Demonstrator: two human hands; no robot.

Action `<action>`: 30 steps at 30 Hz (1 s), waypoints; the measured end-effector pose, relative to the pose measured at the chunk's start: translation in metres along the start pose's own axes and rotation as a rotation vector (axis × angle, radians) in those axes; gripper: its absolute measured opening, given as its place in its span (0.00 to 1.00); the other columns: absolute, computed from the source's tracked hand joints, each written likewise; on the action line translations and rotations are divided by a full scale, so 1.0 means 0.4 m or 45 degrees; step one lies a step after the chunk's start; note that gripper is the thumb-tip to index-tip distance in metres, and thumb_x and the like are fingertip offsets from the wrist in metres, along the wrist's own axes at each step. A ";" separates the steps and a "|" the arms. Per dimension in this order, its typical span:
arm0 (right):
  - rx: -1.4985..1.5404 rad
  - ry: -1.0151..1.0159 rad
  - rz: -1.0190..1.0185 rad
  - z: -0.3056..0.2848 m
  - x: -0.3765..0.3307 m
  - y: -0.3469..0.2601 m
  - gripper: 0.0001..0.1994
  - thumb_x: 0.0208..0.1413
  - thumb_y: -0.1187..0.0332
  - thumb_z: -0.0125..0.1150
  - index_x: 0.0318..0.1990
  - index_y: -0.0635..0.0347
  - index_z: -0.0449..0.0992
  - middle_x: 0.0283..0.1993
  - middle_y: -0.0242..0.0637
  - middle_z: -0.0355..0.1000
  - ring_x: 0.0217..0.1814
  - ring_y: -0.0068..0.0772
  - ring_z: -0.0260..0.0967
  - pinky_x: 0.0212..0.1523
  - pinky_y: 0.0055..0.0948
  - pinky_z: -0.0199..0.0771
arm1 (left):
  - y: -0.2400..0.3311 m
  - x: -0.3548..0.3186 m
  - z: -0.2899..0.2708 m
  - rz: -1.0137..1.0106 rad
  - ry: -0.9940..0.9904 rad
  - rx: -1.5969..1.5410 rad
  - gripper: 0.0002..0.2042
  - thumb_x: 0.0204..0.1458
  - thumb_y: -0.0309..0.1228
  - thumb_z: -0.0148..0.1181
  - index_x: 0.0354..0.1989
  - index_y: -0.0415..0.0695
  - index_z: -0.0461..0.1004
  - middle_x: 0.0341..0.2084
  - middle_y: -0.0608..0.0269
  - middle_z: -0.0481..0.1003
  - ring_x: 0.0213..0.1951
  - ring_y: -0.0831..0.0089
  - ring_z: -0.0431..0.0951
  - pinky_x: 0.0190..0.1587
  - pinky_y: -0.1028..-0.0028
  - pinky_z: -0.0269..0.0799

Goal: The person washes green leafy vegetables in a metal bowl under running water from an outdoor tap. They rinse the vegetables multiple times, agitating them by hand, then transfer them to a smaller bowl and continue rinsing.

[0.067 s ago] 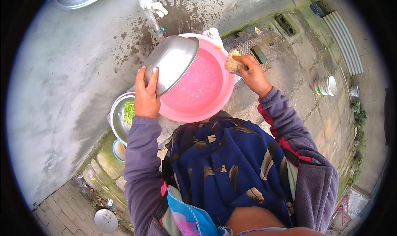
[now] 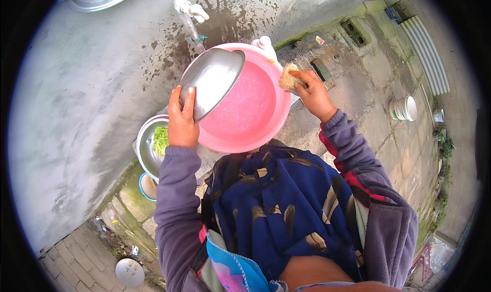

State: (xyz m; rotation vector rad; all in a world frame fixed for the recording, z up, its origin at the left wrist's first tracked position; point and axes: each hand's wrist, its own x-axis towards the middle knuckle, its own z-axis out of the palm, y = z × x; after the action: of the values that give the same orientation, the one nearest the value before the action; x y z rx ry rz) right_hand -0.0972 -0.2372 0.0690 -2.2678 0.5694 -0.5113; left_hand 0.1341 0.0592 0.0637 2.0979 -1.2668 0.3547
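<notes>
My left hand (image 2: 182, 119) grips the rim of a metal bowl (image 2: 212, 79), which is tilted over the left part of a pink basin (image 2: 279, 120). Its outer side faces up, so the inside is hidden. Water lies in the basin. Pinched in my right hand (image 2: 313, 93) is a tan scrubbing pad (image 2: 290, 78), just off the basin's right rim.
A white tap (image 2: 192, 9) juts from the wet wall behind the basin. Left of it, a metal bowl (image 2: 148, 156) holds green vegetables (image 2: 160, 140). A white bottle (image 2: 264, 44) stands at the far rim; a white bucket (image 2: 404, 109) is off right.
The metal bowl in my left hand has tipped a little further, its far edge dropping slightly. My right hand and the scrubbing pad are almost where they were.
</notes>
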 end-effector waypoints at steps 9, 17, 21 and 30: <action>1.052 0.123 0.539 -0.073 0.025 0.109 0.21 0.58 0.80 0.51 0.60 0.56 0.68 0.56 0.38 0.71 0.52 0.30 0.71 0.50 0.31 0.71 | 0.071 -0.092 0.086 -1.590 0.360 -2.031 0.21 0.55 0.22 0.47 0.59 0.35 0.63 0.52 0.53 0.72 0.54 0.58 0.74 0.55 0.57 0.74; 1.800 -0.098 0.892 -0.162 0.003 0.239 0.24 0.67 0.53 0.41 0.58 0.63 0.70 0.57 0.43 0.73 0.59 0.39 0.71 0.60 0.38 0.70 | 0.281 -0.008 0.188 -1.797 0.177 -2.164 0.19 0.55 0.25 0.51 0.56 0.36 0.66 0.51 0.56 0.73 0.52 0.60 0.75 0.54 0.59 0.74; 1.356 -0.308 0.825 -0.205 -0.067 0.266 0.28 0.67 0.46 0.44 0.54 0.65 0.74 0.51 0.40 0.76 0.53 0.31 0.72 0.59 0.32 0.68 | 0.385 0.032 0.275 -1.495 -0.333 -1.699 0.21 0.58 0.25 0.50 0.60 0.35 0.62 0.51 0.53 0.72 0.52 0.60 0.75 0.53 0.61 0.74; 0.917 -0.185 1.122 -0.233 -0.277 0.537 0.16 0.62 0.64 0.57 0.49 0.68 0.78 0.45 0.33 0.78 0.44 0.22 0.72 0.49 0.26 0.72 | 0.574 0.133 0.491 -1.152 -0.776 -1.340 0.40 0.63 0.41 0.53 0.73 0.37 0.35 0.66 0.35 0.54 0.68 0.49 0.57 0.67 0.58 0.56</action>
State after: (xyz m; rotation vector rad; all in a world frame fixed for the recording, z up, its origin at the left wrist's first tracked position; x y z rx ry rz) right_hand -0.2890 -0.3660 -0.0484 -1.1950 1.0243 -0.0654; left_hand -0.0568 -0.1792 0.0347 1.5719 -0.4219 -1.1589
